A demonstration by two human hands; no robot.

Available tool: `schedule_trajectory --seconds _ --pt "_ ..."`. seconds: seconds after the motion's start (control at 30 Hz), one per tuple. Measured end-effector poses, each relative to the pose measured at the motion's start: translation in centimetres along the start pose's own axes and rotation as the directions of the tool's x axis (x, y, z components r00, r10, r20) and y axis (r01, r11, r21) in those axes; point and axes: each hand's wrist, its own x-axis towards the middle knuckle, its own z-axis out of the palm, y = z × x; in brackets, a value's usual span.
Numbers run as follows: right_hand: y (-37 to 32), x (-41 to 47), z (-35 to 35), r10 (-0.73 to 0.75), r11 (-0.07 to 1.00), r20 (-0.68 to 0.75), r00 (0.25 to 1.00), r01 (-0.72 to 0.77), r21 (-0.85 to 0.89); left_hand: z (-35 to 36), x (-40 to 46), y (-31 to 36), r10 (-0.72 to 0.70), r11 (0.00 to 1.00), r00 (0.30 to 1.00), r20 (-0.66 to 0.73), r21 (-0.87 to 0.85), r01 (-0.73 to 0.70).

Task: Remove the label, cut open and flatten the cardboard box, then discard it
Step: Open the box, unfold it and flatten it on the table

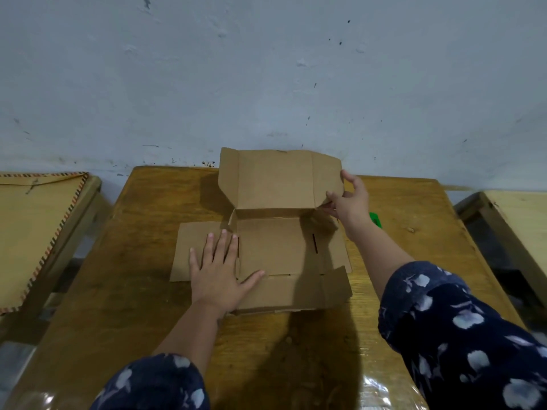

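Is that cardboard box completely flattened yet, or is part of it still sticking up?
Partly flattened. The cardboard box has its left panel flat under the left hand, but its back lid stands upright, gripped by the right hand.

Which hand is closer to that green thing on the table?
Right. The right hand grips the raised lid flap of the cardboard box, just beside the green object. The left hand presses flat on the box's left side, across the box from it.

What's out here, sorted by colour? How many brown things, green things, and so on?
Brown cardboard box: 1
Brown wooden table under the box: 1
Pale wooden furniture at the sides: 2
Green object, partly hidden behind the right hand: 1
Total: 5
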Motion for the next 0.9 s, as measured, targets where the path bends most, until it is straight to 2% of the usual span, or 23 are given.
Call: schedule_trajectory --seconds 0.13,0.3,0.43,0.6,0.77,0.9 --pt "1.3 -1.0 -0.4 -0.038 0.999 -0.030 0.999 0.037 -0.035 -0.2 -0.3 0.0 -0.001 1.000 1.000 0.010 -0.020 0.001" --pt "1.8 -2.0 -0.4 -0.134 0.978 -0.049 0.990 0.124 -0.169 -0.6 -0.5 0.0 -0.022 0.998 0.999 0.035 -0.063 0.024" --pt "2.4 -2.6 -0.5 -0.152 0.966 -0.058 0.987 0.136 -0.221 -1.5 -1.3 -1.6 0.013 1.000 0.997 0.073 -0.026 -0.011" --pt "2.6 -3.5 -0.7 -0.171 0.953 -0.024 0.985 0.159 -0.259 -1.6 -3.1 -5.0 0.008 1.000 0.993 0.114 0.011 -0.010" --pt "1.8 -3.6 -0.9 -0.191 0.971 -0.137 0.972 0.166 -0.172 -1.5 -3.0 -4.9 0.000 1.000 0.989 0.150 -0.001 0.000" --pt "0.7 -3.1 -1.0 -0.180 0.966 -0.168 0.969 0.142 -0.216 -1.6 -1.8 -4.6 -0.025 1.000 0.985 0.171 -0.004 0.026"
